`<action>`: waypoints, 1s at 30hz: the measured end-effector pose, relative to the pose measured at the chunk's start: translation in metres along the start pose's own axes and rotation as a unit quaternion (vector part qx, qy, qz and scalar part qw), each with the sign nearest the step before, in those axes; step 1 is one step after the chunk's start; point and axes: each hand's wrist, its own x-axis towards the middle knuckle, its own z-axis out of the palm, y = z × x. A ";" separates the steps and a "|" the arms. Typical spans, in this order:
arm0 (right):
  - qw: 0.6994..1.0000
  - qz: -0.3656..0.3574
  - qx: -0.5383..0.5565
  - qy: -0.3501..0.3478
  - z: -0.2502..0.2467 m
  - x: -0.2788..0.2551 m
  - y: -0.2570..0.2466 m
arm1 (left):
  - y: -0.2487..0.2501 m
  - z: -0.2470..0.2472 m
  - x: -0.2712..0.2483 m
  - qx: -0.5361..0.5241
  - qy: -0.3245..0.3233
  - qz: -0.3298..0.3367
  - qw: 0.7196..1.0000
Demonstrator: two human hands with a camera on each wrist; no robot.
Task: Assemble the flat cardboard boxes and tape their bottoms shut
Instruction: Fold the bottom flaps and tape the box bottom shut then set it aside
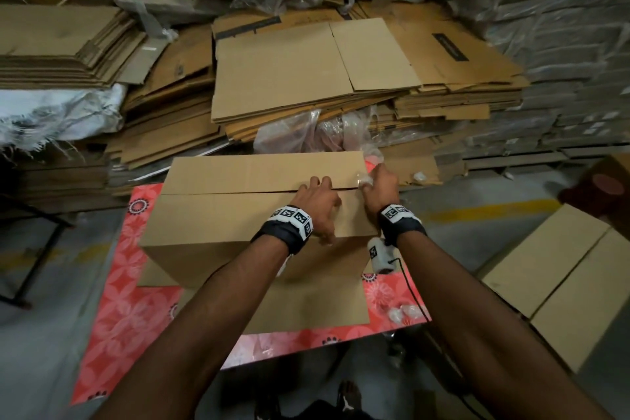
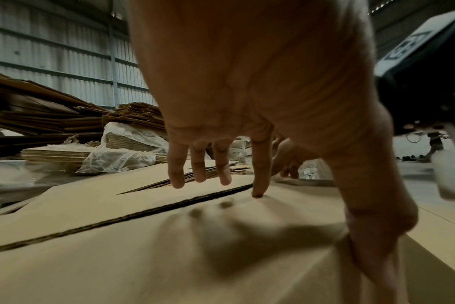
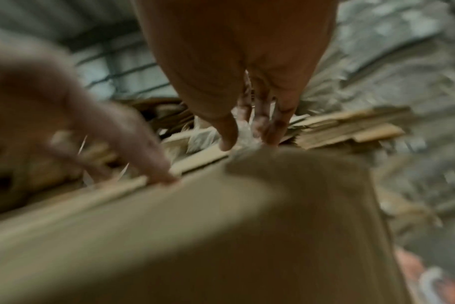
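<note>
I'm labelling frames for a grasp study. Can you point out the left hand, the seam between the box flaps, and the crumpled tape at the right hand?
left hand (image 1: 318,203), head view, back of the hand.
seam (image 2: 133,216), left wrist view, dark gap between the flaps.
crumpled tape (image 1: 364,178), head view, clear wad at the fingertips.

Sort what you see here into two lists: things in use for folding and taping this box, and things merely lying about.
In use:
cardboard box on the table
left hand, fingers pressing the flaps near the seam
right hand, pinching clear tape at the seam's end

Lying about:
flat cardboard stacks
plastic wrap
finished boxes on the floor
tape scraps
</note>
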 end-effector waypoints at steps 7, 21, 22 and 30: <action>0.995 0.051 0.089 0.008 0.003 -0.002 0.016 | -0.010 -0.006 -0.002 -0.006 -0.019 -0.010 1.000; 0.991 0.112 0.062 -0.039 0.043 0.016 0.042 | 0.001 -0.019 0.012 0.003 -0.003 0.017 1.000; 0.991 0.115 0.058 -0.048 0.045 0.019 0.044 | 0.003 -0.019 0.014 0.001 0.000 0.024 1.000; 0.977 0.166 0.114 -0.067 0.046 0.017 0.067 | 0.021 -0.001 0.029 -0.001 -0.038 0.037 0.999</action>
